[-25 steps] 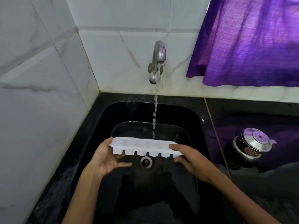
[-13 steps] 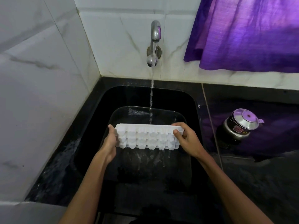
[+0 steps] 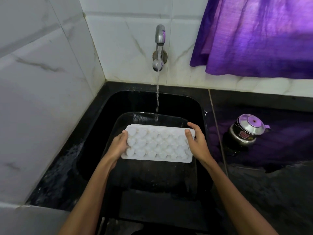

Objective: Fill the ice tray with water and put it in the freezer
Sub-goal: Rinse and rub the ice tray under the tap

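Note:
A white ice tray (image 3: 157, 145) with heart-shaped cells hangs over the black sink (image 3: 94, 133), its broad face turned toward me. My left hand (image 3: 117, 147) grips its left end, thumb on the face. My right hand (image 3: 198, 143) grips the right end, thumb on top and fingers curled behind. Water runs from the metal tap (image 3: 160, 35) in a thin stream (image 3: 157, 99) that falls at the tray's far edge; whether it strikes the tray is unclear.
White marble tiles wall in the sink at the left and back. A small dark pot with a steel lid (image 3: 246, 130) stands on the wet black counter (image 3: 271, 184) to the right. A purple curtain (image 3: 257, 34) hangs above it.
The tray went from level under the stream to tipped up, shedding water, and now shows its whole face to me. Both hands shifted their grip on its ends.

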